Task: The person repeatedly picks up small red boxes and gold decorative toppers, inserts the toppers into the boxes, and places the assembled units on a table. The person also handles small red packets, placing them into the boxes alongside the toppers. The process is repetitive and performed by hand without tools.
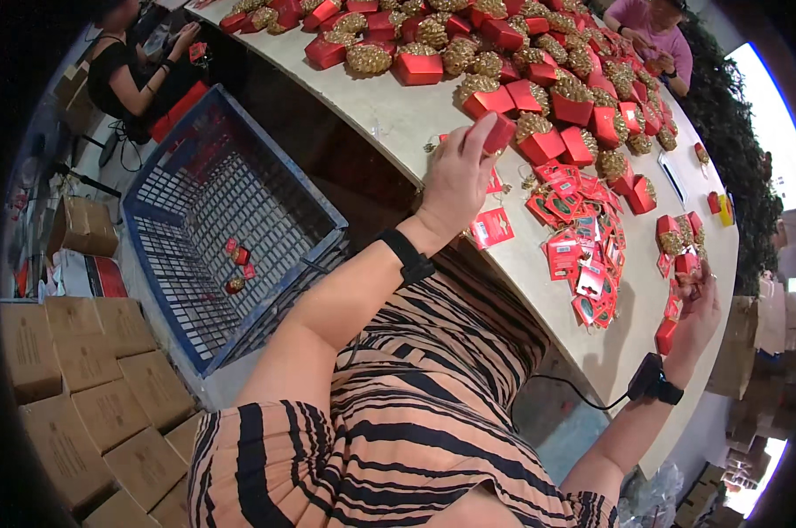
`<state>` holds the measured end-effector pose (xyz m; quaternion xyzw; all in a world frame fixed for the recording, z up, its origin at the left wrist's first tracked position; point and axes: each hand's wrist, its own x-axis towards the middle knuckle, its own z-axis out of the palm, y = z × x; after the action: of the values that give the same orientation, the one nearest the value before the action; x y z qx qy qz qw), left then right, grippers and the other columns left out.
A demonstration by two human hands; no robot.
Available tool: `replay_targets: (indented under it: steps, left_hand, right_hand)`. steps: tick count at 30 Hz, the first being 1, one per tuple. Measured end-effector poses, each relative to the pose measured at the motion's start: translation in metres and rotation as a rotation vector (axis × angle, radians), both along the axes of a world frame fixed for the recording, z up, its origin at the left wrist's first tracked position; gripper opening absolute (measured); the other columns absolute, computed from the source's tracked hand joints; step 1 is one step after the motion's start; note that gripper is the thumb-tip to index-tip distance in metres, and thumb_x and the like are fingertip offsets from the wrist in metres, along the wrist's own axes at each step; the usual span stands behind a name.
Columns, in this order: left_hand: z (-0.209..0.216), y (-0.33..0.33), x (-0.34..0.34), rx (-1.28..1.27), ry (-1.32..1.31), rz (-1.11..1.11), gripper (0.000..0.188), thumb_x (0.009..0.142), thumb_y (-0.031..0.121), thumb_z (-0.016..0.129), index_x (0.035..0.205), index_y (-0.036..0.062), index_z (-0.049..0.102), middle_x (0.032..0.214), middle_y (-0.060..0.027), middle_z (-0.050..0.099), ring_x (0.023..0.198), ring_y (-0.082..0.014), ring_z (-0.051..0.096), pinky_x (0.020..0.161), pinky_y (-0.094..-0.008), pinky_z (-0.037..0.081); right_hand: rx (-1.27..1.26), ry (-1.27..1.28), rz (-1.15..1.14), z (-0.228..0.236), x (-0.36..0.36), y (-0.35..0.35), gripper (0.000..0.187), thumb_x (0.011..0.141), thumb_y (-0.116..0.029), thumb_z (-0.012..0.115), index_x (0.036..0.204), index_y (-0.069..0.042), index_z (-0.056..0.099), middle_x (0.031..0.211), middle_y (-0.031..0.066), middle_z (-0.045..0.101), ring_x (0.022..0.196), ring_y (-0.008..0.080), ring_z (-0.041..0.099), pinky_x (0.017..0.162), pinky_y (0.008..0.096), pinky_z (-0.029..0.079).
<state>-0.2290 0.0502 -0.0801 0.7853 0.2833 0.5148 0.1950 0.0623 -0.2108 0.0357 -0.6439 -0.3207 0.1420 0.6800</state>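
Around the middle of the frame, your left hand [455, 187] has its fingers [479, 134] closed on a red box [501, 135]; at right, your right hand [698, 322] curls by red pieces [666, 335], its grip unclear. Just a few scraps [240, 255] lie in the basket [279, 158] at left, so most seems left to handle: a pile [502, 33] crowds the upper bench [382, 123], cards [585, 242] heaped below. Cartons [108, 414] fill the lower left, with one co-worker [121, 77] upper left, another [657, 37] upper right.
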Motion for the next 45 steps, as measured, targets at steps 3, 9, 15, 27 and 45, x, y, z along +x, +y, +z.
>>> replay_targets:
  steps: [3, 9, 15, 27, 45]
  left_hand:
    - [0.013, 0.010, -0.009, 0.033, -0.256, -0.048, 0.054, 0.083, 0.007, 0.056, 0.133, 0.0005, 0.033, 0.110, -0.0218, 0.049, 0.096, -0.0368, 0.051, 0.086, -0.0407, 0.040]
    - [0.071, 0.034, -0.072, -0.131, -0.616, -0.253, 0.044, 0.088, 0.011, 0.055, 0.127, -0.0008, 0.038, 0.118, -0.0143, 0.052, 0.107, -0.0244, 0.054, 0.091, -0.0327, 0.042]
    - [0.094, 0.049, -0.164, -0.467, -0.916, -0.217, 0.044, 0.091, 0.010, 0.047, 0.132, -0.0020, 0.033, 0.116, -0.0123, 0.054, 0.101, -0.0192, 0.056, 0.087, -0.0311, 0.047]
    - [0.027, 0.064, -0.272, -0.557, -1.095, -0.047, 0.038, 0.088, 0.009, 0.045, 0.119, -0.0117, 0.040, 0.120, -0.0257, 0.049, 0.111, -0.0398, 0.051, 0.098, -0.0497, 0.042]
    - [0.026, 0.014, -0.222, -1.076, -1.050, -0.244, 0.027, 0.083, 0.015, 0.058, 0.106, 0.0011, 0.056, 0.101, -0.0069, 0.062, 0.093, -0.0151, 0.059, 0.082, -0.0270, 0.047]
  right_hand:
    - [0.003, -0.023, 0.062, 0.008, -0.007, -0.005, 0.035, 0.097, -0.018, 0.042, 0.121, 0.007, 0.050, 0.091, 0.0058, 0.060, 0.068, 0.0083, 0.055, 0.058, 0.0203, 0.045]
    - [-0.103, -0.094, 0.039, 0.028, -0.048, -0.037, 0.038, 0.098, -0.026, 0.040, 0.111, 0.007, 0.054, 0.090, 0.0076, 0.059, 0.059, 0.0085, 0.049, 0.049, 0.0194, 0.037]
    - [-0.257, -0.220, 0.257, 0.036, -0.116, -0.042, 0.030, 0.094, -0.022, 0.044, 0.088, 0.003, 0.058, 0.088, 0.0121, 0.055, 0.068, 0.0130, 0.050, 0.056, 0.0227, 0.040]
    - [-0.372, 0.262, 0.883, -0.031, -0.225, 0.107, 0.037, 0.089, -0.029, 0.047, 0.076, 0.004, 0.058, 0.124, 0.0248, 0.050, 0.114, 0.0301, 0.048, 0.097, 0.0375, 0.034]
    - [-0.382, 0.017, 0.592, -0.060, -0.231, 0.135, 0.036, 0.098, -0.025, 0.039, 0.085, 0.003, 0.059, 0.070, 0.0080, 0.057, 0.058, 0.0111, 0.048, 0.057, 0.0243, 0.038]
